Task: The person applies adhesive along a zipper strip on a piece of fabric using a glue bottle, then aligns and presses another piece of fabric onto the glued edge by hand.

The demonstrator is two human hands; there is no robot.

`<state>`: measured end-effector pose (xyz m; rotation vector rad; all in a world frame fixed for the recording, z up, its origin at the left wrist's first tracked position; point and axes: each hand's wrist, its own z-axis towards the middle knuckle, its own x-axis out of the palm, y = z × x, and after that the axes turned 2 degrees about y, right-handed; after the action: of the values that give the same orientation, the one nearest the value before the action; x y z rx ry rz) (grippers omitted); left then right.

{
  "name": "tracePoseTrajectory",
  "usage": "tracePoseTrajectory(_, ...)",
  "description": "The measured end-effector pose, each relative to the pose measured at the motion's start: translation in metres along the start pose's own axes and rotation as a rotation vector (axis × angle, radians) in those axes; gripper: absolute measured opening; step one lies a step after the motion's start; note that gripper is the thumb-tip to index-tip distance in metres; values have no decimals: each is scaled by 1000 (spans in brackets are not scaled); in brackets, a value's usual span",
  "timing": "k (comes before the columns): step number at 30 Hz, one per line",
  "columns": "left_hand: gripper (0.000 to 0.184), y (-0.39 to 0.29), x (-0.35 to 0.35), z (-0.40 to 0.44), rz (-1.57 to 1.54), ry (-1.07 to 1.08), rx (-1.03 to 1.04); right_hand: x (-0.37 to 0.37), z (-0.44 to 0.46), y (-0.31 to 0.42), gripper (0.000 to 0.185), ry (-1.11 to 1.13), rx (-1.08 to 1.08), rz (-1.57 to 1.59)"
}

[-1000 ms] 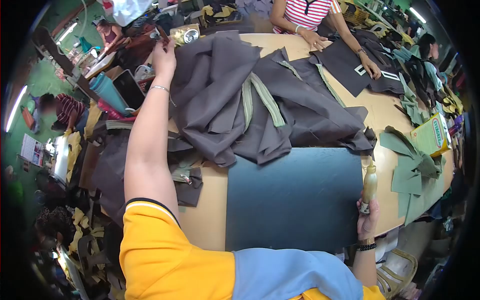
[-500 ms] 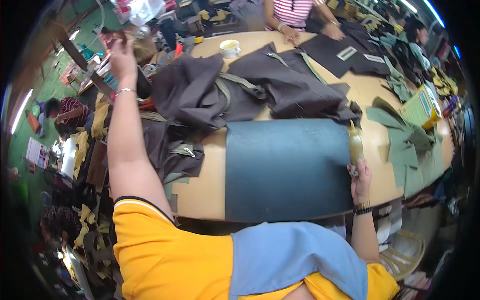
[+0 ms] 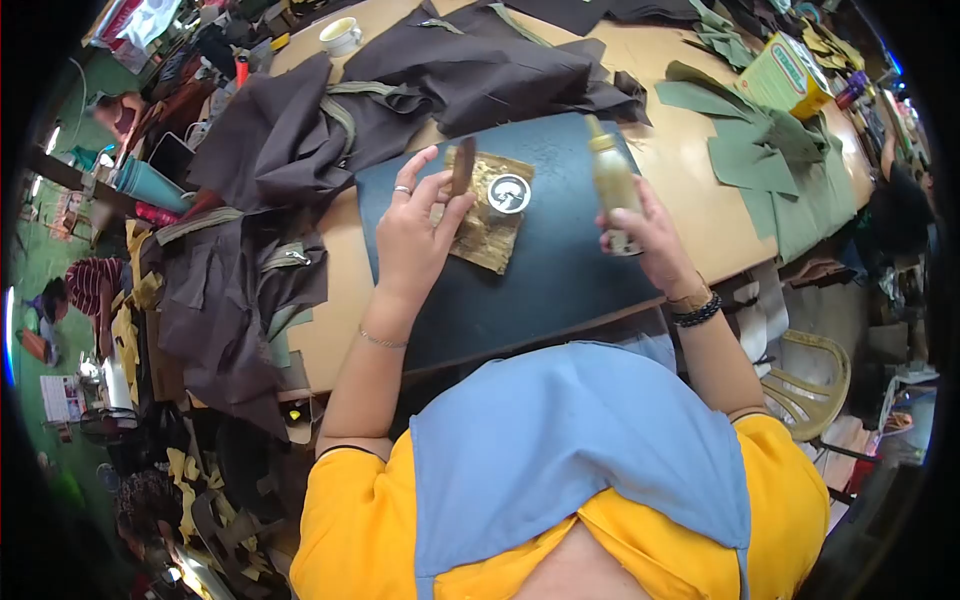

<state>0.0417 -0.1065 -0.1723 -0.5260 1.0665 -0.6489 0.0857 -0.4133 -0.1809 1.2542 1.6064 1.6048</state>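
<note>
My left hand (image 3: 418, 225) pinches a dark brown flat stick (image 3: 463, 166) upright over a crusty yellow-brown piece (image 3: 487, 235). On that piece sits a round tin with a black-and-white top (image 3: 508, 194). Both rest on the dark board (image 3: 560, 285) in front of me. My right hand (image 3: 648, 235) is wrapped round a yellowish squeeze bottle (image 3: 612, 180), its nozzle pointing up, above the board's right part. Dark cloth pieces with zippers (image 3: 480, 70) lie along the board's far edge.
More dark cloth with a zipper (image 3: 215, 300) hangs off the table's left side. A white cup (image 3: 341, 37) stands at the far left. Green cloth (image 3: 775, 160) and a yellow-green box (image 3: 785, 78) are on the right. A chair (image 3: 810, 385) stands at lower right.
My left hand has come back from the far left to above the board with the stick. The crusty piece and tin now lie on the board. The view has tilted down.
</note>
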Motion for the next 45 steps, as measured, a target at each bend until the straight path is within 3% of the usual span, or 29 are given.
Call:
tracePoseTrajectory(3,54,23,27,1,-7,-68,188,23,-4,-4,63,100,-109,-364)
tracePoseTrajectory(4,88,29,27,-2,51,27,127,35,-8,6,65,118,-60,-494)
tracePoseTrajectory(7,117,43,24,-7,-24,139,87,44,-7,-11,67,117,-268,-877)
tracePoseTrajectory(8,132,49,22,-7,-28,241,30,46,-6,-9,70,117,-208,-920)
tracePoseTrajectory(14,135,33,24,-13,-73,285,-208,55,21,-32,74,69,-466,-1073)
tracePoseTrajectory(17,134,30,29,-13,-45,259,-253,68,17,-29,75,51,-349,-1173)
tracePoseTrajectory(23,133,38,38,-17,34,221,-228,72,-15,-28,75,24,-313,-1328)
tracePoseTrajectory(26,135,40,39,-17,58,238,-234,57,-22,-17,72,143,-205,-1154)
tracePoseTrajectory(29,138,33,28,-15,51,325,-212,51,-8,-13,69,135,-334,-751)
tracePoseTrajectory(30,139,35,28,-15,30,330,-202,47,-8,-2,65,212,-139,-700)
tracePoseTrajectory(33,143,37,27,-17,1,344,-195,56,12,-3,64,314,-141,-789)
tracePoseTrajectory(39,146,36,28,-17,-7,331,-227,49,22,-4,66,333,194,-682)
tracePoseTrajectory(44,148,36,29,-17,-103,309,-258,32,2,-11,64,258,69,-735)
tracePoseTrajectory(45,148,33,31,-18,48,304,-277,32,-1,-10,64,228,61,-727)
